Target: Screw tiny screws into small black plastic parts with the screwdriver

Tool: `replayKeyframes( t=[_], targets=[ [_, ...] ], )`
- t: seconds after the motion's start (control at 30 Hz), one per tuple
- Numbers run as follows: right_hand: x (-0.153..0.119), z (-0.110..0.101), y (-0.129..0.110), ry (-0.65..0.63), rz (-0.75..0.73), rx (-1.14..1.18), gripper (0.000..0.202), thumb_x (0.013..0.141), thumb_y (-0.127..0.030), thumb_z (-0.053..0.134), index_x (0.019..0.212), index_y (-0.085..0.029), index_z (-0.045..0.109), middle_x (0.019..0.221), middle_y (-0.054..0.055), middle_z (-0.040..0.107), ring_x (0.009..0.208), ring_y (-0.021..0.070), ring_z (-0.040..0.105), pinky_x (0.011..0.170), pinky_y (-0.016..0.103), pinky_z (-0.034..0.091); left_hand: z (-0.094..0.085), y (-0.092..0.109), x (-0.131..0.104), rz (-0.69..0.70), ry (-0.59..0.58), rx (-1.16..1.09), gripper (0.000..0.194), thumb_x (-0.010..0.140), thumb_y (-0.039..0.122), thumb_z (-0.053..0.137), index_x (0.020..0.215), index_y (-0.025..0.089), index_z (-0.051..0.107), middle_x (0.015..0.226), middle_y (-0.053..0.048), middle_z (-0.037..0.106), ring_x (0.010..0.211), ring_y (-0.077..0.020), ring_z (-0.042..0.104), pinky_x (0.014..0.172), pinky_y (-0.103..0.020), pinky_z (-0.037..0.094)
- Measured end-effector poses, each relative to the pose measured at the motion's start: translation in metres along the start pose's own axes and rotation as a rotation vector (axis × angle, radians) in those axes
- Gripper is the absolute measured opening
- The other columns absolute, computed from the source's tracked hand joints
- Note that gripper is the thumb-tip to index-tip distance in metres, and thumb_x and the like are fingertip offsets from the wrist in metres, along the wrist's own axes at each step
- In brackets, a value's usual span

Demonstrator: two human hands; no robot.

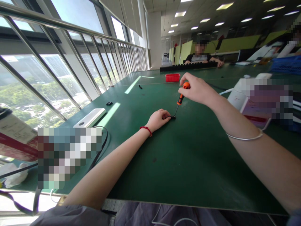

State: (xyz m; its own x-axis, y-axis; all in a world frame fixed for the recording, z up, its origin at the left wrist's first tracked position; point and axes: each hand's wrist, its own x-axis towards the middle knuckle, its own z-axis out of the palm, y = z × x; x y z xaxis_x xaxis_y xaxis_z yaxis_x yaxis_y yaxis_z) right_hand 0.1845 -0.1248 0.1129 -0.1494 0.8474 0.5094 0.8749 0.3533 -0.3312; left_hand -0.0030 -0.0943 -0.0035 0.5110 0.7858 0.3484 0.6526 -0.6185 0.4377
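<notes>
My right hand (196,88) grips an orange and black screwdriver (180,99) by the top of its handle. The shaft slants down and left, its tip meeting a small black part (172,117) on the green table. Low on the tabletop, my left hand (159,120) pinches the other end of that part, fingers closed around it. The part's exact kind is too small to make out, and my fingers hide some of it.
A red tray (172,78) stands farther back, before a long black slotted bar (189,66). Small black pieces (109,103) and a white box (90,117) lie left. A person (199,56) sits across the green table (188,163). A blue basket (285,65) is far right.
</notes>
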Motion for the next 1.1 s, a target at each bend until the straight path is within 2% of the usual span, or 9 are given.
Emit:
replayKeyframes(
  t=[0.07,0.2,0.43,0.57,0.63,0.77,0.83,1.0,1.1],
  targets=[
    [-0.0001,0.0006,0.0003,0.007,0.012,-0.018,0.026,0.075,-0.035,0.057,0.098,-0.023,0.057,0.072,0.002,0.058,0.06,0.0168,0.046,0.056,0.03,0.03,0.0001,-0.0004,0.0,0.005,0.001,-0.002,0.015,0.083,0.026,0.058,0.09,0.016,0.068,0.085,-0.004,0.061,0.074,-0.0147,0.058,0.069,-0.026,0.048],
    [-0.0005,0.0015,0.0008,-0.004,-0.004,-0.048,0.023,0.078,-0.046,0.055,0.085,-0.024,0.057,0.07,0.003,0.058,0.061,0.0176,0.047,0.056,0.03,0.03,0.0001,-0.0005,0.0,0.004,0.001,-0.003,0.015,0.083,0.025,0.058,0.09,0.016,0.068,0.085,-0.004,0.061,0.074,-0.0148,0.058,0.07,-0.026,0.048],
    [-0.001,0.0016,0.0005,-0.016,0.019,-0.079,0.031,0.07,-0.037,0.064,0.096,-0.023,0.055,0.074,0.004,0.059,0.062,0.0188,0.049,0.057,0.031,0.032,0.0,-0.0004,0.0001,-0.001,0.001,-0.002,0.016,0.084,0.027,0.058,0.09,0.016,0.068,0.086,-0.004,0.061,0.075,-0.0148,0.058,0.069,-0.026,0.048],
    [-0.0009,0.001,0.001,0.007,0.008,-0.064,0.025,0.079,-0.049,0.054,0.079,-0.023,0.056,0.068,0.004,0.058,0.06,0.0181,0.047,0.055,0.031,0.03,-0.0003,0.0004,-0.0002,0.002,0.0,-0.004,0.016,0.084,0.026,0.058,0.09,0.016,0.068,0.085,-0.004,0.061,0.074,-0.0148,0.058,0.069,-0.026,0.048],
    [-0.0004,0.0012,0.0015,0.012,-0.02,-0.044,0.025,0.081,-0.047,0.052,0.075,-0.023,0.057,0.068,0.004,0.058,0.06,0.0175,0.047,0.055,0.03,0.03,-0.0003,0.0007,-0.0002,-0.001,0.001,0.005,0.016,0.084,0.027,0.058,0.09,0.016,0.068,0.085,-0.004,0.061,0.074,-0.015,0.058,0.069,-0.026,0.048],
    [0.0003,0.0024,0.0009,0.006,-0.03,-0.02,0.019,0.075,-0.033,0.056,0.091,-0.023,0.058,0.073,0.003,0.06,0.061,0.0169,0.048,0.056,0.029,0.031,0.0001,0.0004,0.0,-0.001,0.001,0.012,0.015,0.084,0.027,0.058,0.09,0.016,0.068,0.085,-0.004,0.061,0.074,-0.015,0.058,0.069,-0.026,0.048],
    [0.0,0.0021,-0.0003,0.004,0.0,-0.035,0.022,0.074,-0.035,0.056,0.092,-0.023,0.058,0.072,0.003,0.06,0.06,0.0174,0.047,0.056,0.029,0.03,0.0002,0.0,0.0001,0.003,0.004,0.009,0.015,0.083,0.027,0.059,0.09,0.016,0.068,0.085,-0.004,0.061,0.074,-0.0149,0.058,0.068,-0.026,0.048],
    [-0.001,0.0002,-0.0023,-0.009,0.014,-0.026,0.026,0.081,-0.045,0.048,0.072,-0.023,0.058,0.065,0.004,0.057,0.059,0.0174,0.046,0.055,0.03,0.029,0.0002,-0.0004,0.0002,0.008,0.007,-0.005,0.017,0.083,0.027,0.059,0.089,0.015,0.069,0.084,-0.004,0.06,0.072,-0.0147,0.057,0.067,-0.026,0.047],
    [-0.0006,0.0004,-0.0017,0.016,0.013,-0.032,0.017,0.076,-0.038,0.054,0.082,-0.023,0.058,0.07,0.003,0.058,0.059,0.0167,0.046,0.055,0.03,0.03,0.0005,-0.0009,0.0004,0.013,0.01,-0.008,0.017,0.083,0.027,0.059,0.089,0.015,0.069,0.084,-0.004,0.06,0.072,-0.0146,0.056,0.066,-0.026,0.047]
  ],
)
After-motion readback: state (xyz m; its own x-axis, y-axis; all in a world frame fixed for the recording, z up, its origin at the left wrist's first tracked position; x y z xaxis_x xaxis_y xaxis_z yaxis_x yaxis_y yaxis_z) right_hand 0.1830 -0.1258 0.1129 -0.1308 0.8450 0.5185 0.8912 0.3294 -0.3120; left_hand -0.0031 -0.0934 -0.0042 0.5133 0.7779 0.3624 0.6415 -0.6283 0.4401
